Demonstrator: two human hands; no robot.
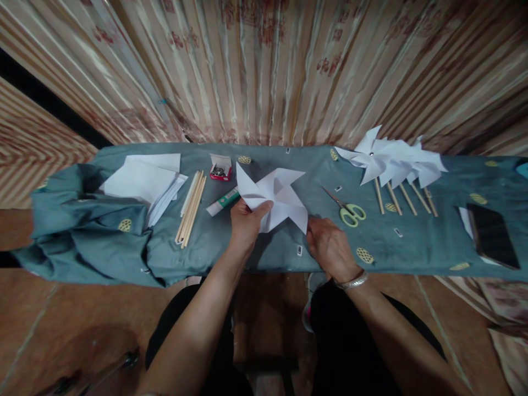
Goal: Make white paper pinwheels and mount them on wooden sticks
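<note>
Pleated curtain [264, 82], creased teal cloth [111, 250], L hand [244, 224] pinching pointy wht paper pinwheel [284, 201], R hand [332, 247] grip unclear

A white paper pinwheel [284, 203] is facing upward above the counter [276, 261], and the left hand [245, 220] is holding it near its middle. Four folded blades [286, 176] are spreading outward, each one ending in a sharp point. The paper is curling inward to the centre, which is perhaps partly hiding beneath the thumb [265, 209].

The pinwheel [285, 204] is smooth, matt paper.
</note>
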